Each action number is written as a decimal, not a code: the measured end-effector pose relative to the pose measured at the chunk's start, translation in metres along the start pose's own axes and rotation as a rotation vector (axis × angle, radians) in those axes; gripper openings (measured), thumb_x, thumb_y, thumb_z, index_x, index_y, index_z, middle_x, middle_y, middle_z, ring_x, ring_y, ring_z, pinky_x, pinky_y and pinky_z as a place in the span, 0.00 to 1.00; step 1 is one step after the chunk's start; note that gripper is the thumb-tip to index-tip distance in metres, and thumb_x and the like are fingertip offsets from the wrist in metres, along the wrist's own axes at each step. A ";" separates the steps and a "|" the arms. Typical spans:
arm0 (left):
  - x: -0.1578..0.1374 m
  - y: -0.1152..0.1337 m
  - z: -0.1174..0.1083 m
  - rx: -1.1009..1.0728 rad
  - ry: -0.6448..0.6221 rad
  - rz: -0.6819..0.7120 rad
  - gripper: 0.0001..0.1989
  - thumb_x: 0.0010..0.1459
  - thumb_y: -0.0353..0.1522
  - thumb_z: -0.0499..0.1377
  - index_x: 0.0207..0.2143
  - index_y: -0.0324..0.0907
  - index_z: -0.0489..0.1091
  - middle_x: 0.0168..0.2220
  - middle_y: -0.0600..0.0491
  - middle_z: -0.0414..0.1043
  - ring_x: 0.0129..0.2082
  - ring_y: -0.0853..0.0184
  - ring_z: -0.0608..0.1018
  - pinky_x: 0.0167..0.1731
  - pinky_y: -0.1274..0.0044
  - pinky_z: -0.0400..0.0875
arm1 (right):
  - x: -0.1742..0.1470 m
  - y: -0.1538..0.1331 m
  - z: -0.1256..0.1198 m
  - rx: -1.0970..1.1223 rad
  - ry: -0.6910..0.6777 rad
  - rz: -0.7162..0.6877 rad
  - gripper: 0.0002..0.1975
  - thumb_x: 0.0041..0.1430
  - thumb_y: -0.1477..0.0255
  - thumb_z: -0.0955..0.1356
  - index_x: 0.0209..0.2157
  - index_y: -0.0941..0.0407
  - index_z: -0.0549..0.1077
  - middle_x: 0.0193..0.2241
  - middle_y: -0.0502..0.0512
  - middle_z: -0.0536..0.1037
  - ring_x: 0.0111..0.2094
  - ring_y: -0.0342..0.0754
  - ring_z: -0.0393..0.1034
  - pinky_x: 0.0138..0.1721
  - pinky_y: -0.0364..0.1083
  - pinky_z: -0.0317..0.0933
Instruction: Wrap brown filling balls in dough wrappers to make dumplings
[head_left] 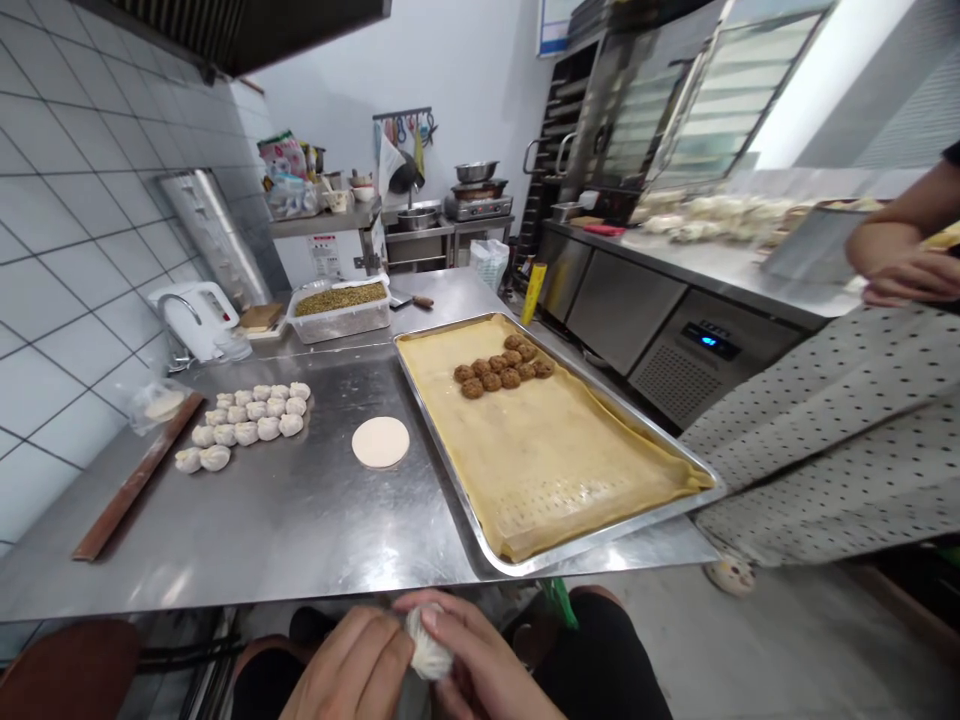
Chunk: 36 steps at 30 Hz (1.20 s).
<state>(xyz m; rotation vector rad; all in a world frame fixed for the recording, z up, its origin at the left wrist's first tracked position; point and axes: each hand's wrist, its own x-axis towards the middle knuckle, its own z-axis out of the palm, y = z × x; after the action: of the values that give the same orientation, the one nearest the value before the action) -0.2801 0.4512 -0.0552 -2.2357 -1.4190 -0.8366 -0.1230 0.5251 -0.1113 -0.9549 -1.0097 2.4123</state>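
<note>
Between my hands, just below the table's front edge, is a pale pleated bun (431, 650). My left hand (352, 665) has its fingers bent and pressed against the bun's left side. The thumb and fingers of my right hand (480, 650) are wrapped round its top and right side. Beyond them on the steel table, one flat round dough wrapper (381, 443) lies by itself. To its right, a metal tray (491, 560) lined with a yellowish sheet carries several brown filling balls (501, 372). Rows of shaped dough buns (255, 415) stand on the left.
A long wooden strip (142, 475) lies at the left, by a plastic bag (154, 402). Further back are a white kettle (196, 318), a tub of greenish-brown filling (341, 318) and a scraper (412, 301). At the right, another person (907, 260) stands near the tray.
</note>
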 end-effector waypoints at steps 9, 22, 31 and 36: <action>-0.005 -0.001 0.011 -0.019 -0.067 0.009 0.16 0.69 0.24 0.46 0.40 0.39 0.73 0.30 0.51 0.80 0.28 0.66 0.82 0.31 0.76 0.81 | 0.010 0.004 0.004 -0.185 0.084 0.012 0.38 0.56 0.34 0.61 0.26 0.57 0.72 0.12 0.44 0.61 0.09 0.38 0.53 0.09 0.38 0.40; -0.066 -0.023 0.052 -0.252 -0.265 -0.465 0.36 0.57 0.33 0.66 0.66 0.48 0.60 0.57 0.48 0.75 0.55 0.59 0.79 0.55 0.68 0.78 | 0.039 0.028 0.026 0.193 0.172 -0.080 0.32 0.59 0.40 0.66 0.42 0.56 0.79 0.29 0.57 0.81 0.26 0.50 0.76 0.28 0.47 0.70; -0.107 -0.233 0.039 0.110 -0.027 -1.161 0.26 0.64 0.45 0.58 0.58 0.39 0.67 0.41 0.47 0.79 0.35 0.60 0.81 0.41 0.69 0.75 | 0.111 -0.017 -0.010 -0.897 0.511 -0.699 0.22 0.66 0.54 0.65 0.50 0.55 0.75 0.54 0.66 0.76 0.57 0.62 0.69 0.63 0.61 0.61; -0.106 -0.308 0.046 0.212 0.059 -1.167 0.21 0.64 0.37 0.57 0.57 0.38 0.68 0.55 0.40 0.74 0.54 0.54 0.77 0.52 0.67 0.72 | 0.175 -0.045 0.001 -1.273 0.717 -0.722 0.27 0.67 0.61 0.63 0.60 0.64 0.67 0.61 0.74 0.68 0.63 0.63 0.63 0.66 0.58 0.58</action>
<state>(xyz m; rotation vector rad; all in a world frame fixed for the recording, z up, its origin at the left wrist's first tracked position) -0.5793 0.5373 -0.1625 -1.0576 -2.6207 -0.9484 -0.2446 0.6510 -0.1565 -1.2894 -2.0542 0.5704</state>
